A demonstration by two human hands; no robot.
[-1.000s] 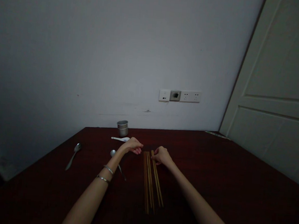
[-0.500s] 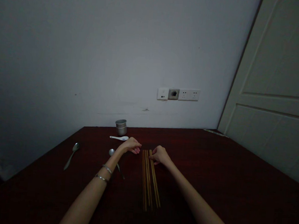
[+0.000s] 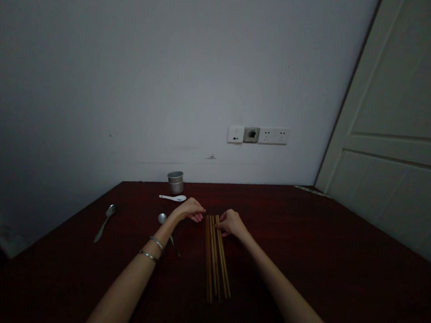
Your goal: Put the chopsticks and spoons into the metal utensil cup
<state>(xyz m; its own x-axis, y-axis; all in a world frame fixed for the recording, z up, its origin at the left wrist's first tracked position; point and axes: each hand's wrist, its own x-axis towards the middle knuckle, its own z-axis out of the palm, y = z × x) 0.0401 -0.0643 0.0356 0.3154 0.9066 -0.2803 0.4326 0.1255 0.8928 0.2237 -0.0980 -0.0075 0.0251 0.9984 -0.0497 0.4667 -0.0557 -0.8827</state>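
Note:
Several wooden chopsticks (image 3: pixel 215 261) lie side by side on the dark red table, their far ends level and their near ends a little uneven. My right hand (image 3: pixel 231 222) has its thumb and fingers at the far end of the rightmost chopsticks, closed on them. My left hand (image 3: pixel 192 210), with two bangles on its wrist, hovers just left of the far ends, fingers loosely bent and apart, holding nothing. Beneath my left forearm a metal spoon (image 3: pixel 162 218) is partly hidden. A white ceramic spoon (image 3: pixel 173 198) rests beyond that hand.
At the table's back, close to the wall, stands a grey metal cup (image 3: pixel 175 183), perhaps one stacked in another. Another metal spoon (image 3: pixel 105 222) lies at the left. Wall sockets (image 3: pixel 273 135) sit above the table, and a pale door (image 3: pixel 394 160) is on the right.
My left fingertips have shifted very slightly right, closer to the chopsticks' far ends. My right hand stays in place on them, and the view has moved a little.

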